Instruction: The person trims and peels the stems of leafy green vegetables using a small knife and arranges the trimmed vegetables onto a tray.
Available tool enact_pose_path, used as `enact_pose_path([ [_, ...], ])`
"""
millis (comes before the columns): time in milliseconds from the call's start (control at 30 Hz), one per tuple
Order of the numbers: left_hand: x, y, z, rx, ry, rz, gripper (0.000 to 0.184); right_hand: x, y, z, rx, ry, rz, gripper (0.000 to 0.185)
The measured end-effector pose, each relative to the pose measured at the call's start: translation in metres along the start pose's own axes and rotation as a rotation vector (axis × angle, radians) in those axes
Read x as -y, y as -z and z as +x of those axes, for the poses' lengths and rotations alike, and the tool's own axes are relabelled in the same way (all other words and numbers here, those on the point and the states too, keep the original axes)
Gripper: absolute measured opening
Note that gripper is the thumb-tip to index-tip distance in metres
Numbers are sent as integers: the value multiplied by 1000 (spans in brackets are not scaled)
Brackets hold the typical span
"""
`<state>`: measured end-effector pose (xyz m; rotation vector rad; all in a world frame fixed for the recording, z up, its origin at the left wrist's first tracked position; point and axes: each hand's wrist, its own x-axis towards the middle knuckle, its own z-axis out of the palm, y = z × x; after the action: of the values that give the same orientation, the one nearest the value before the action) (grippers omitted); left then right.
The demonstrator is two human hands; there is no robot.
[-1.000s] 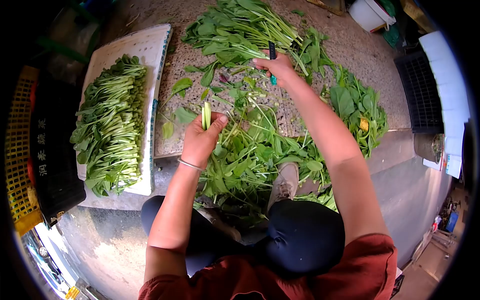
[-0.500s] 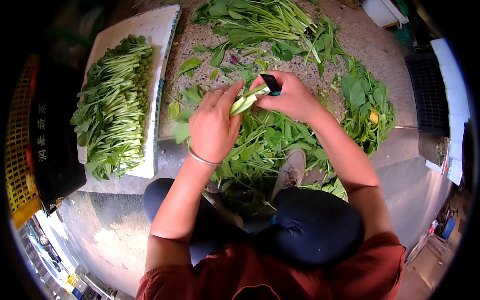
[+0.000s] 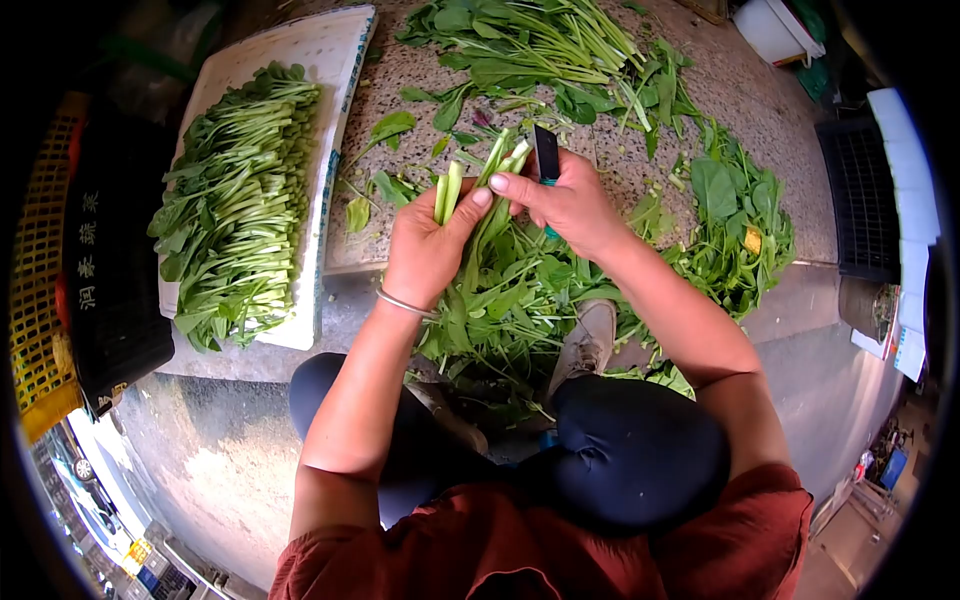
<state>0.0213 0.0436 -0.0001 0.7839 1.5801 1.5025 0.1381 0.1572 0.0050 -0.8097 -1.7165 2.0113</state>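
Observation:
My left hand is closed around a few leafy green stems, their pale cut ends pointing up and away from me. In my right hand is a small knife with a dark blade and a teal handle, the blade upright. My right thumb and fingers also touch the stems beside my left thumb. Below both hands spreads a heap of loose leaves, partly around my shoe.
To the left, a white foam tray holds neatly stacked greens. Uncut-looking long greens lie at the far side, with another leafy heap at right. Black crates and a white bucket stand at the edges.
My left hand has turned, so the stem ends now point up, with the thumb on top. The knife is more upright, and my right thumb has moved onto the stems.

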Motion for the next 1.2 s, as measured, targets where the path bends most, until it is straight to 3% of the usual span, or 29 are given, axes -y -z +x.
enact_pose_path([
  [33, -4, 0, 0, 2, 1, -1, 27, -2, 1, 0, -2, -1, 0, 24],
  [100, -15, 0, 0, -52, 252, -5, 20, -8, 5, 2, -66, -40, 38, 22],
  [233, -8, 6, 3, 3, 228, 53, 21, -10, 10, 4, -183, -34, 103, 23],
  [333, 1, 6, 5, 69, 158, 52, 22, -7, 10, 4, -36, -96, 34, 29],
  [500, 0, 4, 5, 57, 90, 47, 22, -12, 6, 6, -50, -38, 68, 28],
  [567, -12, 5, 5, 3, 267, -72, 22, -14, 5, 6, -48, -36, 43, 28],
  [633, -7, 6, 5, 17, 274, -65, 21, -16, 2, 4, -19, -59, 15, 29],
  [800, 15, 6, 8, 35, 34, -29, 21, -16, -1, 2, 13, -106, 49, 24],
  [933, 9, 15, 8, 86, 74, 179, 21, -17, 2, 2, -14, -158, 81, 22],
  [1000, -1, 20, 8, 218, 166, 309, 25, -17, 4, 2, -12, -170, 103, 25],
  [1100, -1, 30, 11, 168, 104, 278, 31, -16, 6, 2, -10, -189, 78, 28],
  [1200, -9, 39, 14, 163, 126, 258, 49, -12, 3, -2, 25, -186, 10, 28],
])
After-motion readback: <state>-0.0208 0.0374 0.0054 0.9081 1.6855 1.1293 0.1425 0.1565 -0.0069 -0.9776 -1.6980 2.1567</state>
